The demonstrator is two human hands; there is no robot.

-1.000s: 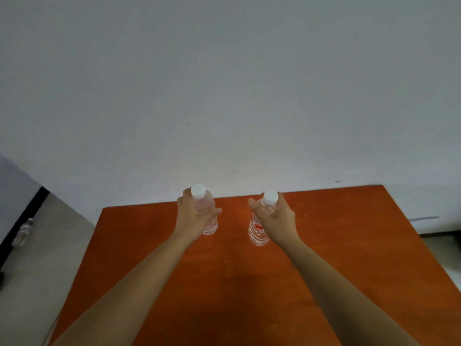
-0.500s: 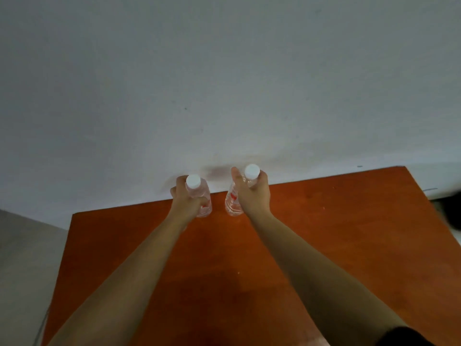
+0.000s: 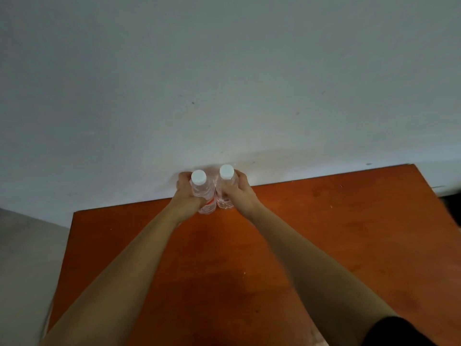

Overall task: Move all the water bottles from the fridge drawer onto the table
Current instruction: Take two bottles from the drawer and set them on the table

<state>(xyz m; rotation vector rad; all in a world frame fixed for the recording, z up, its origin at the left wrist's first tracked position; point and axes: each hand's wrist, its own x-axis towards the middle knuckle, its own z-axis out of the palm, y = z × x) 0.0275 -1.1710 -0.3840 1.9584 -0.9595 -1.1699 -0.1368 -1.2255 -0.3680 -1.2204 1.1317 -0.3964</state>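
Two clear water bottles with white caps stand upright side by side at the far edge of the orange-brown table (image 3: 349, 233), close to the wall. My left hand (image 3: 185, 198) grips the left bottle (image 3: 203, 193) around its body. My right hand (image 3: 237, 196) grips the right bottle (image 3: 225, 188) the same way. The two bottles touch or nearly touch each other, and their bases sit at the table top. The fridge drawer is out of view.
A plain white wall (image 3: 224, 83) rises directly behind the table's far edge. Grey floor (image 3: 27, 258) shows to the left of the table. A dark gap shows past the table's right corner (image 3: 451, 203).
Both hands have carried the bottles farther from me toward the wall and brought them together, from apart over the table's middle to side by side at its far edge.
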